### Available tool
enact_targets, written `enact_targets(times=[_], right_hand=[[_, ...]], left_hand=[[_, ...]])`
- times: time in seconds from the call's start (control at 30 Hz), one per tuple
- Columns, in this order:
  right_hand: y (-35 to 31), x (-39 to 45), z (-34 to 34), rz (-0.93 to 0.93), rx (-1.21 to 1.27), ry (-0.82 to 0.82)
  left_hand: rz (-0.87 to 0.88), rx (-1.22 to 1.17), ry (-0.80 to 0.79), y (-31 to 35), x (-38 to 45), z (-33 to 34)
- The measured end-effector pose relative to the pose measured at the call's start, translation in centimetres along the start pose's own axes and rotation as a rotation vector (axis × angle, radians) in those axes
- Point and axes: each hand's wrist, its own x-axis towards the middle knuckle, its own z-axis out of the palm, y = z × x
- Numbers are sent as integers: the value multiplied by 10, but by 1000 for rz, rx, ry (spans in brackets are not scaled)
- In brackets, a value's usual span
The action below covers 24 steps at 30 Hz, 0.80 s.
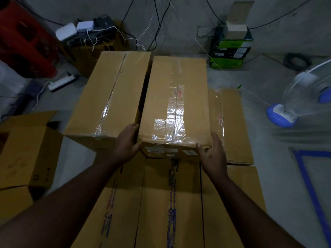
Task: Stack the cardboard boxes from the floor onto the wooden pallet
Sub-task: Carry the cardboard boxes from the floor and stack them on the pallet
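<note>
Cardboard fills nearly the whole view: a long taped box (174, 104) lies in the middle, its near end held between both hands. The left hand (126, 144) presses flat against the near left corner, and the right hand (214, 158) cups the near right corner with its fingers (217, 140) spread along the side, so both hands are grasping this box with open palms, not clenched. It rests on a lower layer of boxes: a printed box (172, 203) lies under its near end and another taped box (232, 126) shows beneath it on the right. A second long box (107, 97) lies just beside it on the left at about the same height, with a narrow dark gap between the two.

The wooden pallet itself is hidden; I judge it sits beneath this pile, though no timber shows. On that reading the stack is well along, with a bottom layer down and an upper layer begun, and the held box looks to be in the act of being set or squared up against its neighbour. To the left, an open box (26, 149) with raised flaps stands on the floor (75, 161), apart from the pile; whether it belongs to the job I cannot tell. Space remains on the upper layer to the right, so more boxes could go there
</note>
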Motion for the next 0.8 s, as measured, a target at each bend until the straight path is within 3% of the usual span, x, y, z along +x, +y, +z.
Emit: enact_targets(times=[0.13, 0.37, 0.63, 0.8], right_hand=[[-51, -63, -14, 39, 330, -44], [-123, -195, -40, 97, 442, -220], [-189, -370, -21, 72, 450, -497], [-227, -510, 22, -75, 388, -759]], left_hand=[[-48, -249, 77, 47, -76, -4], [-193, -494, 109, 95, -247, -41], [-431, -740, 332, 79, -449, -97], [-520, -776, 553, 34, -591, -125]])
